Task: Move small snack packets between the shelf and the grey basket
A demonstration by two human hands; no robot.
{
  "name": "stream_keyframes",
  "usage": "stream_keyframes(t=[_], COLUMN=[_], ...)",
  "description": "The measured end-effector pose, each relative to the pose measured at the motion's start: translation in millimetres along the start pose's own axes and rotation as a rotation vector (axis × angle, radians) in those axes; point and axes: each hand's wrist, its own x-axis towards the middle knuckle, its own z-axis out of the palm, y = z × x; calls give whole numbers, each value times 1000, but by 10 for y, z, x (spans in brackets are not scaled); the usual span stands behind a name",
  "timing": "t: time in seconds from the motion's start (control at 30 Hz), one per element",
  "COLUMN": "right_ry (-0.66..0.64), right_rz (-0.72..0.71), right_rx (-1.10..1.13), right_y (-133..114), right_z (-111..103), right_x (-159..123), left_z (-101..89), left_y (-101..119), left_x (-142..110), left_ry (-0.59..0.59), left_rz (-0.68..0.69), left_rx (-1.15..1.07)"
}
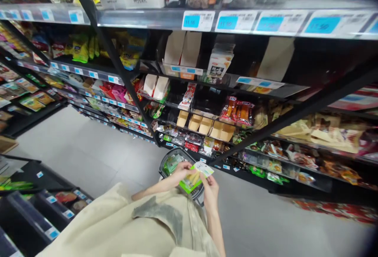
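A green and white snack packet [191, 180] with yellow pictures on it is held up in front of my body. My left hand [181, 171] grips its upper left edge between thumb and fingers. At the packet's right side, my right hand [210, 186] pinches the other edge. Below and behind the packet stands a dark shopping basket [163, 161] with several green packets [173, 164] inside. My hands and the packet hide part of the basket.
Tall black shelves with packaged snacks [238, 110] and price tags [198, 21] run across the front. Dark slanted shelf posts [115, 58] cross the view. Grey floor tiles [97, 150] lie to the left, and another display stand [26, 209] is at the lower left.
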Motion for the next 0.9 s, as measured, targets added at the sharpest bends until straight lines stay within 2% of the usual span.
stream_keyframes(t=[0.2,0.3,0.4,0.5,0.57,0.6,0.73,0.9], right_ry=[69,54,-81,-376,-547,-584,-533,-562], right_rz=[60,71,97,221,293,309,335,363], right_rx=[-28,-93,-184,-284,-339,-357,-378,-406], right_y=[110,104,99,144,208,245,392,619], right_z=[-9,-44,-38,57,184,267,707,1357], right_x=[-91,-70,-6,42,37,22,-83,-206], left_z=[-105,-158,-247,-394,-534,-618,-1051,-1812], left_y=[-169,-262,-324,-344,-330,-314,-213,-145], left_x=[-84,-115,-134,-136,-132,-131,-145,-174], left_ry=[4,14,65,205,301,336,427,535], left_rz=[-22,-34,-13,10,6,-4,-80,-98], left_rx=[61,81,18,-135,-229,-266,-356,-415])
